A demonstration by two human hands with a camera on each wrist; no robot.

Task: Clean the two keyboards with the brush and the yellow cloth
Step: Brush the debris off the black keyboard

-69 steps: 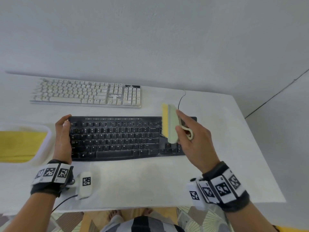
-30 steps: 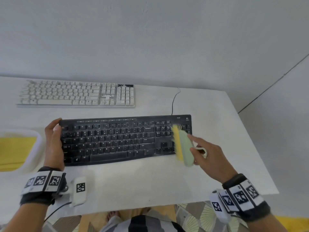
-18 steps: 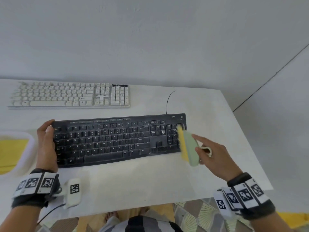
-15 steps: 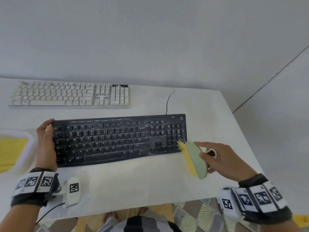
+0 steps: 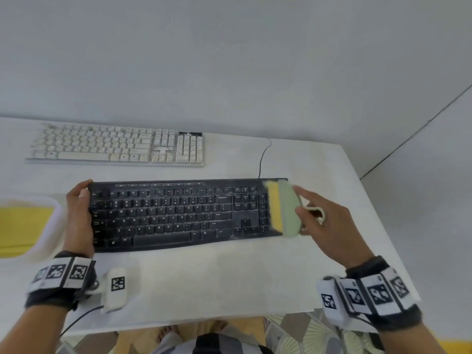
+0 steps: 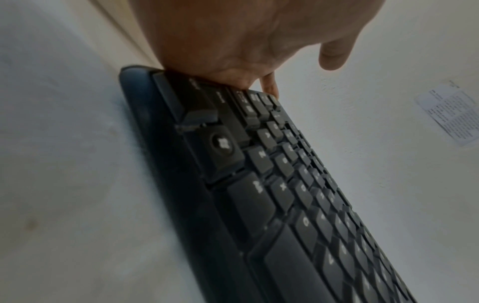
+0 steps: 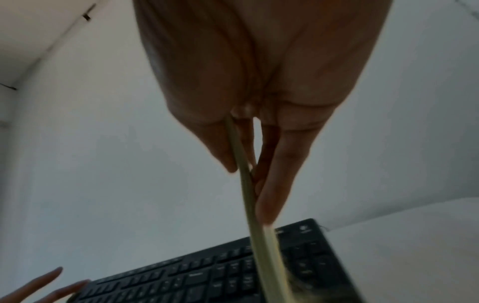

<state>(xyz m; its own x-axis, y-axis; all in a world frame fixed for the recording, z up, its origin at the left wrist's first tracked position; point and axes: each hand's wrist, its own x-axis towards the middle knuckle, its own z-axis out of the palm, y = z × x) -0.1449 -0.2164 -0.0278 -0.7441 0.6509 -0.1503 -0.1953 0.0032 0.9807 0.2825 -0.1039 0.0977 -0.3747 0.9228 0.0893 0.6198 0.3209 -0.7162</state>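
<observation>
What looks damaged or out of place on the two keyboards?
On the white keyboard, the black panel at its top right is flecked white, as if worn. The black keyboard shows pale dust. Nothing else stands out.

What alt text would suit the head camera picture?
A person's right hand holds a green brush with yellow bristles over the right end of a black keyboard, while the left hand rests on its left end. A white keyboard lies behind it; a yellow cloth sits in a tray at left.
</observation>
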